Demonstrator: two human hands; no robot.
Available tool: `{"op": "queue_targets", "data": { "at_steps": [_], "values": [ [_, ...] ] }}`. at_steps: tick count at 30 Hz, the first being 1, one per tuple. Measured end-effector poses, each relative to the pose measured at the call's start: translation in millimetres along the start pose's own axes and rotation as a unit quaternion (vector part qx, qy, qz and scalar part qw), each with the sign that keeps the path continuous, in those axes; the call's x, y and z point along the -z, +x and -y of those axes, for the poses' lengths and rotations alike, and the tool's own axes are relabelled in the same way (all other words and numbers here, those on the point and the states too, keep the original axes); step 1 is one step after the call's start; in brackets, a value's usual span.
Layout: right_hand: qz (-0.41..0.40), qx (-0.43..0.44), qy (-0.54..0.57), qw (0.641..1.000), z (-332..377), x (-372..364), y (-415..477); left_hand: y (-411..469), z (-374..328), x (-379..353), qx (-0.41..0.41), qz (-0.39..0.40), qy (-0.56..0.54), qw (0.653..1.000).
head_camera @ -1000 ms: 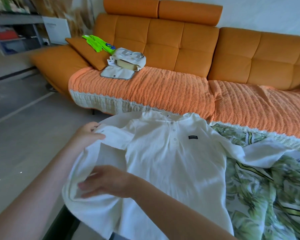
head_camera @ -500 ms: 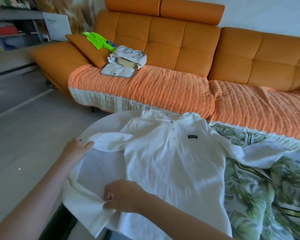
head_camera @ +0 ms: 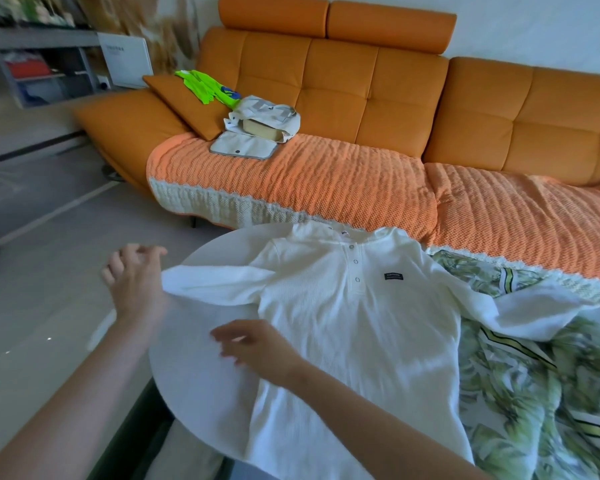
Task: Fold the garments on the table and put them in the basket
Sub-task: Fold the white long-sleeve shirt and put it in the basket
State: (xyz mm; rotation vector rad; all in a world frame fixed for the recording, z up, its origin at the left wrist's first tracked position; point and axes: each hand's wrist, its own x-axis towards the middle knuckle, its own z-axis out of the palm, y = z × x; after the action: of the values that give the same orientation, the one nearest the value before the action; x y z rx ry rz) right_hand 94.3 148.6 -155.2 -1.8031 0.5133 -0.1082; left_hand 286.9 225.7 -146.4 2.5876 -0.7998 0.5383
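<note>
shirt spread out, both grips loose

white shirt (head_camera: 354,327) lies face up on the round white counter (head_camera: 201,362), collar toward the orange sofa (head_camera: 361,84), its buttons and a small dark label showing. one sleeve stretches out to the left grip (head_camera: 136,282), which is wide, fingers loosely spread, with the sleeve's end touching its inner edge. the right grip (head_camera: 257,348) is wide too, blurred fingers fanned over the bare counter just beside the shirt's side edge. the other sleeve lies across a leaf-print garment (head_camera: 534,403) that covers the counter's right part. on the sofa sit a pale bag (head_camera: 264,116) and a bright green item (head_camera: 205,86).
</note>
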Motion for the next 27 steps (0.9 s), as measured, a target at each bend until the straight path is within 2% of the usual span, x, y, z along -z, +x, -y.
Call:
{"op": "queue_targets", "data": {
  "at_steps": [2, 4, 5, 7, 9, 11, 13, 15, 17, 20, 23, 27],
  "values": [
    [-0.09, 0.001, -0.039, 0.995, -14, 33, 0, -8, -15, -10, -0.024, 0.109, 0.015, 0.994],
    [-0.127, 0.0, -0.085, 0.988, -26, 61, -1, -15, -35, -19, -0.035, 0.239, 0.009, 0.97],
    [-0.136, -0.006, -0.115, 0.984, -31, 70, -2, -19, -44, -22, -0.048, 0.28, -0.02, 0.959],
    [-0.147, -0.02, -0.152, 0.977, -38, 83, -2, -27, -62, -30, -0.107, 0.308, -0.054, 0.944],
    [-0.141, -0.02, -0.161, 0.977, -43, 87, 2, -34, -73, -38, -0.159, 0.304, -0.039, 0.939],
    [-0.123, -0.019, -0.165, 0.978, -48, 85, 6, -41, -74, -49, -0.173, 0.283, -0.043, 0.942],
    [-0.113, -0.018, -0.171, 0.979, -51, 80, 11, -48, -70, -57, -0.189, 0.221, -0.062, 0.955],
    [-0.121, -0.013, -0.186, 0.975, -51, 79, 17, -53, -64, -63, -0.2, 0.125, -0.101, 0.967],
    [-0.135, -0.006, -0.187, 0.973, -46, 81, 26, -57, -60, -63, -0.186, 0.068, -0.104, 0.975],
    [-0.162, 0.014, -0.199, 0.966, -33, 86, 51, -62, -57, -63, -0.133, 0.096, -0.118, 0.979],
    [-0.177, 0.015, -0.216, 0.96, -19, 87, 83, -65, -53, -73, -0.122, 0.09, -0.118, 0.981],
    [-0.131, 0.011, -0.288, 0.948, -4, 83, 126, -63, -54, -76, -0.106, 0.058, -0.13, 0.984]
  ]
}}
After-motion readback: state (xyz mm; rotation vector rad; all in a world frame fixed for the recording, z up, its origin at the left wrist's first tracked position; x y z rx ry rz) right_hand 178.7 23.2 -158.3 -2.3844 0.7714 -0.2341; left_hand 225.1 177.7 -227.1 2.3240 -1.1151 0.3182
